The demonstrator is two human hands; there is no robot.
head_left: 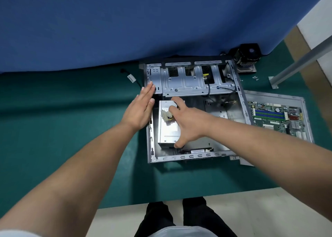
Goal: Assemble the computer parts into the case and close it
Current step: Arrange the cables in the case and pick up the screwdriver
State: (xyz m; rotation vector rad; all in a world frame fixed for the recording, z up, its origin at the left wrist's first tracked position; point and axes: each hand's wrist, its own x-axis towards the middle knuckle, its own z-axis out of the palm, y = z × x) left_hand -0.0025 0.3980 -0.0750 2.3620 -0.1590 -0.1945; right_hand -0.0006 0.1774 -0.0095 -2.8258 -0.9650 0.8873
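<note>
1. The counter has a green cover, and a blue cloth wall stands past the hands.
2. The case is shiny grey metal, shaped like an open box lying flat.
3. The power box is a grey metal block inside the case, under the right hand.
4. The right hand grips the power box from above; I think its fingers also touch the pale plug.
5. The left hand is flat with straight fingers, just left of the power box, fingertips at the case frame.
6. The green board lies to the right of the right hand, in a metal tray.

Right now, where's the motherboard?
In the head view, the motherboard lies outside the open case, on a metal tray against the case's right side, on the green mat.
</note>
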